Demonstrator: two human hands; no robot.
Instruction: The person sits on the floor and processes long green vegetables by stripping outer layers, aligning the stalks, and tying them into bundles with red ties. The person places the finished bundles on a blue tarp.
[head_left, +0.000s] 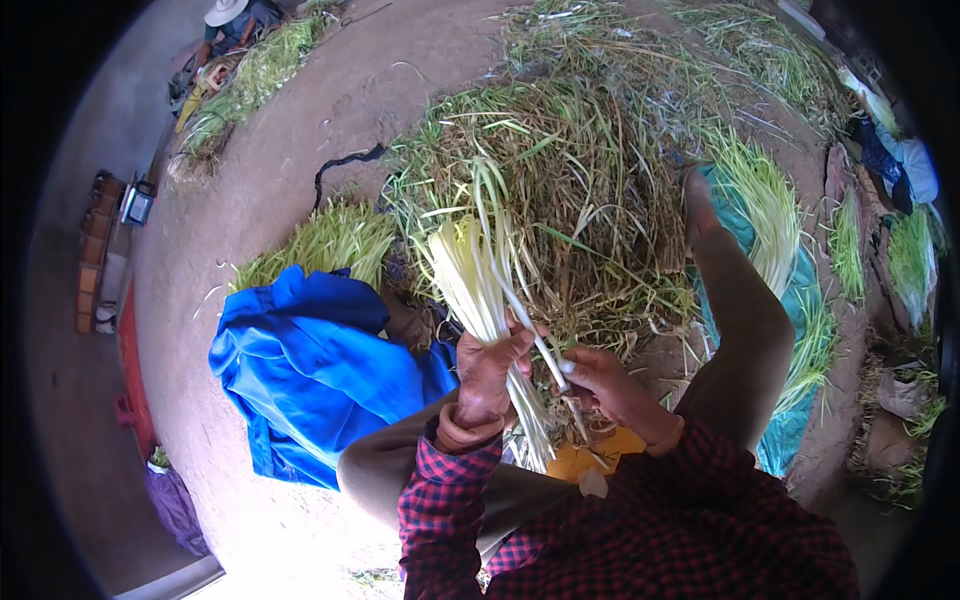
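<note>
My left hand (487, 364) is closed round a bunch of pale yellow-white leafy stalks (469, 277), their leaf ends pointing away from me and the white ends hanging below the fist. A single longer stalk (517, 304) with a white stem slants across the bunch. My right hand (611, 386) pinches this stalk near its lower end, just right of the left hand. Beyond both hands lies a large heap of green and dried brown stalks (585, 202). A yellow-orange object (600, 454) shows partly below the right hand, against my lap.
Blue cloth (322, 367) lies at my left, beside more yellow-green stalks (330, 240). On the right, pale stalks (765, 217) rest on a teal sheet (791, 427) beyond my bent leg. A person in a hat (247, 26) sits at the far left by another heap (255, 82).
</note>
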